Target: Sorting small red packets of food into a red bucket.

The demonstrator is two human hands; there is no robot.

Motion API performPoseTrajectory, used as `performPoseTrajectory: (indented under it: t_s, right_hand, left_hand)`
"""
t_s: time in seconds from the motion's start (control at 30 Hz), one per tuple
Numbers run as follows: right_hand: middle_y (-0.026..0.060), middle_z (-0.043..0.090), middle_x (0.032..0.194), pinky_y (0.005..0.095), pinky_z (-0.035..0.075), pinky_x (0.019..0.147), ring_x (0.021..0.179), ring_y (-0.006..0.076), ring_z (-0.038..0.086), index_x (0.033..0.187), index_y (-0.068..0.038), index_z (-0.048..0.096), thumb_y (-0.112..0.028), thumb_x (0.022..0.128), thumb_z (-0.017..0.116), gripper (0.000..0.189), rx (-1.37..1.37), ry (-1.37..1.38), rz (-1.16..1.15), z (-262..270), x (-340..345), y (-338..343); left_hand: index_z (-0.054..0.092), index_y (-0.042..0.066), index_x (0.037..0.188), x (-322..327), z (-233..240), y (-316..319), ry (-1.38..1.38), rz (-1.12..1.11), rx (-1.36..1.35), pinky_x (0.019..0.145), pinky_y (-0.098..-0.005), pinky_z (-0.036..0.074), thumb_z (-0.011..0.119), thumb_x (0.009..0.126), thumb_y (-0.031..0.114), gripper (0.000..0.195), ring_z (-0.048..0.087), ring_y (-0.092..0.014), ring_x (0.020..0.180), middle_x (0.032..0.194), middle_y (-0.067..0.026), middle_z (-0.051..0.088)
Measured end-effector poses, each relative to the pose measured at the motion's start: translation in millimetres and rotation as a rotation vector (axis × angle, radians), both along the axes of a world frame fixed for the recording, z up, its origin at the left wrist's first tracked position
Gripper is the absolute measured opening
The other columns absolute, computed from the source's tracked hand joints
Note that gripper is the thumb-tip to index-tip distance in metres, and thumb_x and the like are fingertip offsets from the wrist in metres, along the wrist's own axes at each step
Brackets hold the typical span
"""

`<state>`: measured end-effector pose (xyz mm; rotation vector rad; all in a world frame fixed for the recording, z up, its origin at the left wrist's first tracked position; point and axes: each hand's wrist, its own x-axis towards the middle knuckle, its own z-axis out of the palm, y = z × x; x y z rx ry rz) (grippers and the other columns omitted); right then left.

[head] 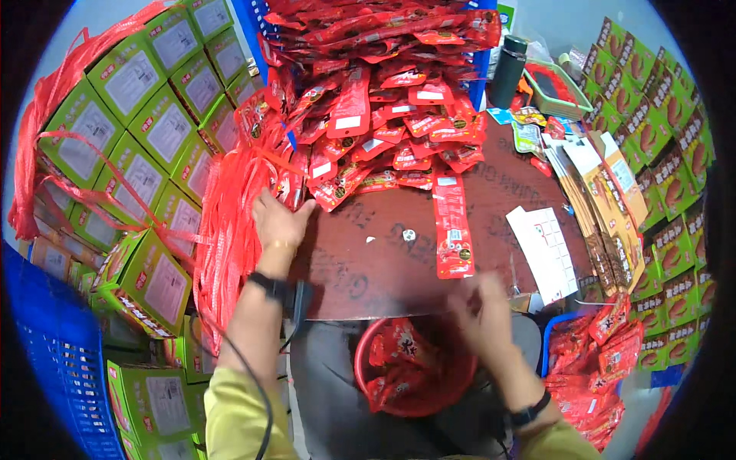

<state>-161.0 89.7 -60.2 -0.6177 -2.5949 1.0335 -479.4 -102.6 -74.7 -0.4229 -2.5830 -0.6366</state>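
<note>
My left hand (282, 221) reaches into the left edge of a large heap of red plastic snack packets (397, 115), thumb spread; its fingertips are partly hidden, so its hold is unclear. Beside it hangs a thick bundle of red plastic strapping (233, 213). My right hand (483, 310) is blurred, over the table's front edge, just below a single red packet (454, 230) lying lengthwise on the dark red table (368, 259). Whether it holds anything cannot be told. Below, between my arms, a red plastic basin (363, 374) holds several red packets.
Stacked green cartons (167, 123) stand at left, with a blue crate (57, 356) below. Right are white label sheets (543, 253), flattened cardboard boxes (609, 201), a dark thermos flask (509, 72), a green basket (560, 106), a blue-rimmed bin (546, 345) of packets and more green boxes (670, 172).
</note>
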Motion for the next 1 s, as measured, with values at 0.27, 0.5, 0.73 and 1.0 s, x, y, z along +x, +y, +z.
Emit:
performPoseTrajectory:
  t_s: [0.27, 0.5, 0.73, 1.0]
  right_hand:
    - [0.0263, 0.049, 0.123, 0.0449, 0.041, 0.098, 0.115, 0.0375, 0.049, 0.106, 0.003, 0.049, -0.024, 0.064, 0.086, 0.062, 0.276, -0.024, -0.228, -38.1, -106.1, 80.7]
    - [0.0091, 0.066, 0.086, 0.0344, 0.055, 0.065, 0.071, 0.0195, 0.065, 0.102, -0.004, 0.055, -0.011, 0.084, 0.068, 0.024, -0.985, 0.368, -0.19, -37.3, -65.8, 37.1]
    - [0.0058, 0.064, 0.107, 0.0322, 0.052, 0.084, 0.094, 0.0145, 0.062, 0.121, -0.002, 0.053, -0.001, 0.08, 0.071, 0.045, -1.182, 0.132, 0.242, -30.2, -45.4, -65.8]
    - [0.0072, 0.066, 0.11, 0.0334, 0.052, 0.087, 0.098, 0.0173, 0.064, 0.123, -0.004, 0.05, 0.009, 0.078, 0.068, 0.05, -1.166, 0.251, -0.032, -19.2, 32.5, -36.8]
  left_hand:
    - [0.067, -0.003, 0.091, 63.7, -11.0, 39.8, -0.575, -0.148, 0.148, 0.073, -0.0465, 0.052, 0.069, 0.083, 0.029, 0.034, 0.066, -0.041, 0.08, 0.087, -0.0253, 0.067]
    - [0.057, 0.001, 0.118, 160.0, -35.0, -2.1, -1.042, -0.266, 1.573, 0.082, -0.0389, 0.057, 0.06, 0.091, 0.001, 0.027, 0.067, -0.022, 0.092, 0.107, -0.0098, 0.066]
    - [0.048, 0.003, 0.131, 206.0, -31.6, -47.2, -1.431, -0.466, 1.708, 0.096, -0.0453, 0.052, 0.054, 0.097, 0.009, 0.035, 0.06, -0.028, 0.114, 0.126, -0.013, 0.059]
    - [0.038, 0.006, 0.14, 271.5, -6.4, -59.0, -1.083, -0.494, 1.502, 0.095, -0.0455, 0.052, 0.054, 0.099, 0.024, 0.048, 0.06, -0.034, 0.113, 0.131, -0.0164, 0.055]
